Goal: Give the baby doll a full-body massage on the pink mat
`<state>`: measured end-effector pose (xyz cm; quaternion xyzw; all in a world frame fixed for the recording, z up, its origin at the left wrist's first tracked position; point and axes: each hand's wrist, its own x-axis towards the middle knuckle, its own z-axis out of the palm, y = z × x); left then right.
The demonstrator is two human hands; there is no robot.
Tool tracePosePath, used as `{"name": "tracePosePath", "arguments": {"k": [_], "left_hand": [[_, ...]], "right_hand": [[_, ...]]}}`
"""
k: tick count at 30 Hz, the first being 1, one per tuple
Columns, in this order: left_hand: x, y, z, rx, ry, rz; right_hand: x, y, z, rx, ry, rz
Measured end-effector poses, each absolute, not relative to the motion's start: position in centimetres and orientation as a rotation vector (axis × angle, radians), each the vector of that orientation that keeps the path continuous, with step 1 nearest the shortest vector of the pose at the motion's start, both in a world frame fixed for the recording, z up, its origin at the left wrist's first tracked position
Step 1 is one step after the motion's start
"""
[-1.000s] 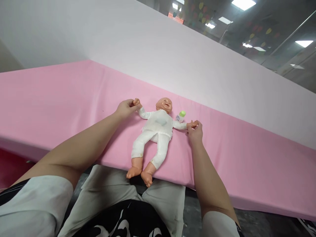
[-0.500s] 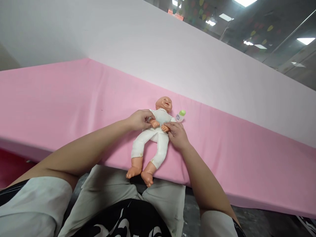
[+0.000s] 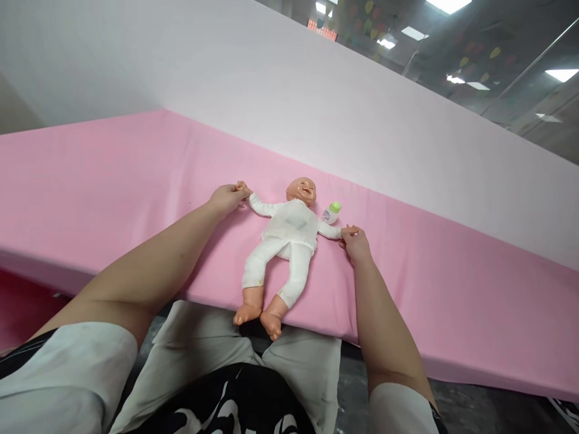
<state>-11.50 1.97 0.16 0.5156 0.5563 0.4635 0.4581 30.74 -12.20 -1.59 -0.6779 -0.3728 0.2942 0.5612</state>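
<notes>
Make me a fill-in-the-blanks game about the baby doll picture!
1. The doll lies on its ____ on the pink sheet.
2. The left hand and right hand hold the doll's arms spread ____.
3. The little bottle beside the doll's head has a ____ cap.
4. The doll's bare ____ hang past the sheet's edge.

Missing words: back; apart; green; feet

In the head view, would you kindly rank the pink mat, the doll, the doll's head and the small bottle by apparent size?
1. pink mat
2. doll
3. doll's head
4. small bottle, green-capped, lying beside the head
</notes>
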Motion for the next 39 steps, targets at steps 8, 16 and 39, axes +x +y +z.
{"name": "tracePosePath", "arguments": {"k": [8, 16, 39], "left_hand": [[-10.1, -0.7, 1.9, 1.514, 1.167, 1.204], [-6.6, -4.8, 2.6, 2.189, 0.865, 0.989], [-11.7, 1.1, 1.1, 1.302, 1.354, 1.060]], "right_hand": [[28.6, -13.3, -0.4, -1.540, -1.103, 0.403], [21.9, -15.2, 1.2, -1.334, -1.901, 0.088], [30.2, -12.3, -1.5, -1.613, -0.845, 0.676]]}}
